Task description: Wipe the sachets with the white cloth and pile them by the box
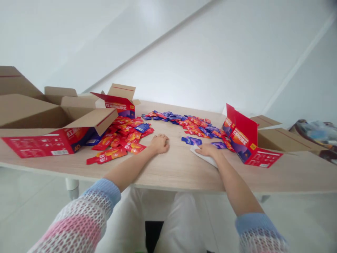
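Note:
My left hand (159, 143) rests on the wooden table (173, 168) as a loose fist, just right of a heap of red sachets (119, 140). Nothing shows in it. My right hand (207, 150) lies flat, fingers pointing left, on a white flat piece (204, 157) on the table. A blue-purple sachet (191, 141) lies just in front of its fingertips. A mixed band of red and purple sachets (189, 123) stretches across the table beyond both hands.
Open cardboard cartons (39, 112) stand at the left with a flattened red box (42, 144) and an open red box (119, 100). Another open red box (243, 138) and a carton (279, 138) sit at the right. White walls lie behind.

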Demonstrator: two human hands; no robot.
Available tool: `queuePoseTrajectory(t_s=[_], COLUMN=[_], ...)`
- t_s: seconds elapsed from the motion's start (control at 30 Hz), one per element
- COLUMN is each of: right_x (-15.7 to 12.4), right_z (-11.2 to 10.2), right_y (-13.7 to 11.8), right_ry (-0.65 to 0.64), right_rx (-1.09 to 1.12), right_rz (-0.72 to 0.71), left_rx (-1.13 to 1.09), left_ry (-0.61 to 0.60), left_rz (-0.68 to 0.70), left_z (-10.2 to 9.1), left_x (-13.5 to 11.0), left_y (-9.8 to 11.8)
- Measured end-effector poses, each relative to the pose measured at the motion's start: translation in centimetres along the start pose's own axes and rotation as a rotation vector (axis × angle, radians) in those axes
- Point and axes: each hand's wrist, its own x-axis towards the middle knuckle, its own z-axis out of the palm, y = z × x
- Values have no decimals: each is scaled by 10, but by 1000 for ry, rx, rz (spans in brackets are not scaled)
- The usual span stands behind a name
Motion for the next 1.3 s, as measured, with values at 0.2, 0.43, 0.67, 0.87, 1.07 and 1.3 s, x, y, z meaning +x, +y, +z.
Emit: queuePoseTrajectory(t_s=[0.2, 0.43, 0.67, 0.87, 1.07, 1.3], right_x=[-30, -36, -30, -15, -21, -27], right_z=[0, 25, 1, -2, 17, 18], right_y=[-23, -38, -77, -109, -144, -152], right_ry=[-46, 103, 708, 920, 641, 420], right_rx=[102, 652, 1037, 762, 445, 178], right_rz=[-255, -457, -139, 94, -31, -128], left_rx=[-223, -190, -149, -174, -219, -225], left_ry=[-99, -366, -266, -406, -542, -768], left_rz=[157, 162, 64, -22, 38, 70], left_z=[-1, 11, 12, 8, 2, -12], left_x=[-2, 5, 12, 15, 20, 25], left_y=[0, 12, 7, -4, -13, -19])
